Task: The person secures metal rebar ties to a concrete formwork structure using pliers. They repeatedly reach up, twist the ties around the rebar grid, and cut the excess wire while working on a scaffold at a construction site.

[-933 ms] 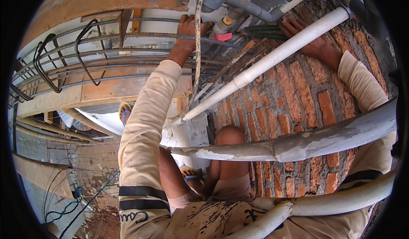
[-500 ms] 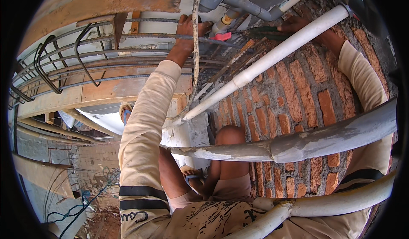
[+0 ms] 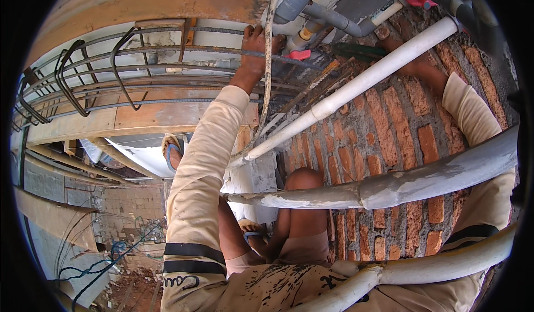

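Observation:
My left hand (image 3: 260, 50) is closed round the steel rebar (image 3: 217, 49) at the right end of a reinforcement cage, beside a hanging cord (image 3: 269, 50). Beyond the long white pipe (image 3: 356, 98), my right hand (image 3: 399, 50) grips a green-handled tool (image 3: 356, 52). The tool reaches left toward the rebar ends, and its head is hard to make out in the shade. A red-handled valve (image 3: 298, 54) sits just right of my left hand. The white pipe partly hides my right hand and wrist.
A rough brick wall (image 3: 384, 150) rises on the right. Grey pipe (image 3: 311, 196) and another pale pipe (image 3: 439, 267) cross close in front of my body. Timber boards (image 3: 133, 109) run below the cage. Lower left, blue rope (image 3: 114, 256) hangs above a rubble-strewn floor far below.
The view has shifted, so the cage, pipes and my left arm appear farther right. My left hand stays on the rebar. The tool's two green handles, apart before, now appear closer together.

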`<state>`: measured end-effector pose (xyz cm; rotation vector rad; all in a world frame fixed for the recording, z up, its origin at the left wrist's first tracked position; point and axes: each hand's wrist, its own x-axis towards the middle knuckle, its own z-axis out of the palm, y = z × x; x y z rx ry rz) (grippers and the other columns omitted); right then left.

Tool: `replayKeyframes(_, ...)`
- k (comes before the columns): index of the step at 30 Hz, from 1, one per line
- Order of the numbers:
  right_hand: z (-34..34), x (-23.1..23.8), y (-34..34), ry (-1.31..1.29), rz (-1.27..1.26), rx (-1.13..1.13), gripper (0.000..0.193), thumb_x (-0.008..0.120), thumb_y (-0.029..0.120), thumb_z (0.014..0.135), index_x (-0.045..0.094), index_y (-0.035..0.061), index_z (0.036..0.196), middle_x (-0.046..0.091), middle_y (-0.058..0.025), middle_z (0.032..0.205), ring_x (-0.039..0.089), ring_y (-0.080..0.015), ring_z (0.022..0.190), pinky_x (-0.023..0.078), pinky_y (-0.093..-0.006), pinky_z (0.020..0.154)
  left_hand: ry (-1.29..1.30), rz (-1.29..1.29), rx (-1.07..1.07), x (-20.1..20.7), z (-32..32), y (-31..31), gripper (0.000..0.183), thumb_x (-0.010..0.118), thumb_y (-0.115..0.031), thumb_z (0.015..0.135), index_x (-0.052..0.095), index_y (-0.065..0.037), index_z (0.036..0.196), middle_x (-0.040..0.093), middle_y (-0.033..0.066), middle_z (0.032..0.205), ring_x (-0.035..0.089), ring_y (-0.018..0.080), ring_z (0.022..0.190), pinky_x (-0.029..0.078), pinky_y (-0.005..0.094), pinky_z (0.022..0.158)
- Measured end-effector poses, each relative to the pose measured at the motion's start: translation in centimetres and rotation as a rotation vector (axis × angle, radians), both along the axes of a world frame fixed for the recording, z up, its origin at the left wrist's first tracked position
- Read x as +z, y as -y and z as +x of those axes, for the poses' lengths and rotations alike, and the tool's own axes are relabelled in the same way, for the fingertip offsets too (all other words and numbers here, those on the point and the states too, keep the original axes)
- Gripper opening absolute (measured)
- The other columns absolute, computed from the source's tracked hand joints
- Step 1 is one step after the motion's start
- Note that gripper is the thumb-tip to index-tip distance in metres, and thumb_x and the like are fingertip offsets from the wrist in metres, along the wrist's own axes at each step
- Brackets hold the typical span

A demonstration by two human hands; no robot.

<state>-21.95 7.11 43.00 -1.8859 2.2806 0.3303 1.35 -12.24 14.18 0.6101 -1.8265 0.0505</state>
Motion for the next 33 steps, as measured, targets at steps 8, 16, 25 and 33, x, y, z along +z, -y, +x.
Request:
replayKeyframes(8,-1.1,0.9,1.0,0.242,0.048,-0.047,0.054,0.062,0.039,0.099,0.059,-0.0041,0.131,0.066,-0.0197,0.116,0.065,-0.0318,0.100,0.051,-0.0420,0.088,-0.002,0.062,0.019,0.2,0.0,-0.7,0.024,0.072,-0.019,0.080,0.078,-0.015,0.103,0.066,0.0128,0.096,0.058,0.0326,0.097,0.050,0.0452,0.087)
replayKeyframes(16,-0.2,0.5,1.1,0.182,0.055,-0.021,0.055,0.062,0.039,0.099,0.058,-0.0052,0.131,0.066,-0.0191,0.114,0.066,-0.0293,0.097,0.051,-0.0405,0.085,-0.110,0.136,0.124,0.1,1.6,-5.2,0.036,0.070,-0.018,0.083,0.070,-0.013,0.119,0.061,0.0137,0.126,0.050,0.0380,0.125,0.038,0.0575,0.105)
replayKeyframes(25,1.3,1.0,0.7,0.032,0.073,0.054,0.056,0.062,0.039,0.099,0.057,-0.0063,0.132,0.067,-0.0183,0.112,0.066,-0.0265,0.094,0.052,-0.0387,0.081,-0.298,0.653,-0.266,-2.2,9.3,-13.7,0.031,0.063,-0.017,0.095,0.067,-0.005,0.123,0.059,0.0189,0.134,0.052,0.0390,0.129,0.042,0.0455,0.107)
replayKeyframes(33,4.0,0.5,-1.1,-0.505,0.069,0.283,0.057,0.062,0.039,0.099,0.055,-0.0074,0.132,0.067,-0.0177,0.110,0.066,-0.0240,0.092,0.053,-0.0372,0.078,-0.871,0.940,-0.300,-6.4,15.9,-21.9,0.025,0.058,-0.015,0.102,0.070,0.002,0.116,0.073,0.0105,0.100,0.065,0.0159,0.097,0.049,0.0310,0.090)
